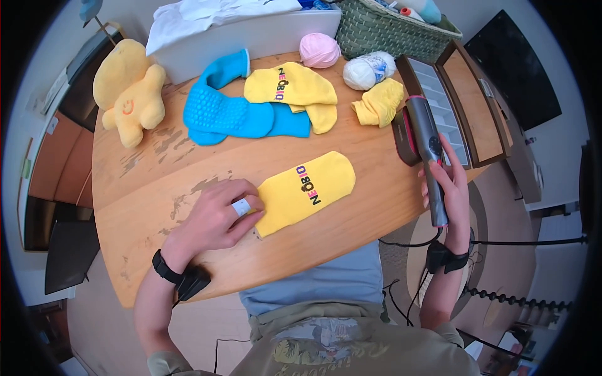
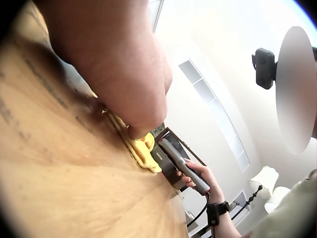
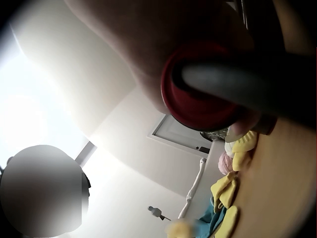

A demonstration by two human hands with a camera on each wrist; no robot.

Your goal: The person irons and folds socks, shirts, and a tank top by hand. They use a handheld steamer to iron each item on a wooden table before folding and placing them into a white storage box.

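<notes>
A flat yellow sock (image 1: 282, 203) with NEOBIO lettering lies across the table near its front edge. My left hand (image 1: 222, 213), a white band round one finger, pinches the sock's left end with thumb and curled fingers. At the table's right edge, my right hand (image 1: 453, 188) grips the grey handle of a corded handheld iron (image 1: 429, 128). Its black head with pink edging stands beside the open wooden case. In the left wrist view, the iron (image 2: 178, 158) tilts upward from that hand. The right wrist view shows the red-rimmed handle end (image 3: 171, 94) and the cord close up.
Blue socks (image 1: 229, 116) and another yellow sock (image 1: 291, 81) lie behind. A crumpled yellow cloth (image 1: 379, 103), pink yarn (image 1: 320, 50) and white yarn (image 1: 367, 72) sit before a woven basket (image 1: 395, 34). The divided wooden case (image 1: 473, 106) is right; a yellow plush toy (image 1: 132, 94) is left.
</notes>
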